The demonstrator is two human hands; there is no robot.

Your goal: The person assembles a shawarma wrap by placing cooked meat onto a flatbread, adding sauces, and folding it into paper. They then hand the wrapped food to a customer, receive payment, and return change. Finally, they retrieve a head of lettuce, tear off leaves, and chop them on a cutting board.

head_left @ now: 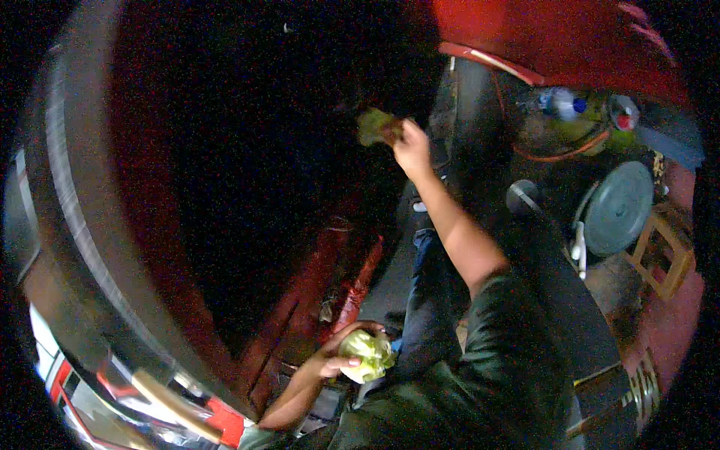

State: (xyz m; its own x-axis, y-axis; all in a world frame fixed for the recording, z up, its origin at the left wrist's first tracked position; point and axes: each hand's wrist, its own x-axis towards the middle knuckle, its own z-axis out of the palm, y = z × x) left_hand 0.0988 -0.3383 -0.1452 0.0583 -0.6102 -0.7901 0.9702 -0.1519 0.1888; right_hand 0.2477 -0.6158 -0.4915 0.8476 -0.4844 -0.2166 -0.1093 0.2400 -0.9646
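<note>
In my left hand [331, 358], low in the view and close to my body, is a small pale green head of lettuce [367, 355], its fingers wrapped round the side. Some folded leaves show on top. My right hand [412, 148] is stretched far out, over a very dark area. Between its fingers it pinches a loose green-brown leaf [375, 126], which is blurred. Below that arm, my leg in blue jeans [431, 300] shows.
Right of me are a round grey-green lid [619, 208], a wooden frame [664, 251] and a clear bottle with a blue cap [561, 103]. A red panel [555, 37] hangs at upper right. A dark curved rim [82, 202] runs down the left. Most of the middle is too dark to make out.
</note>
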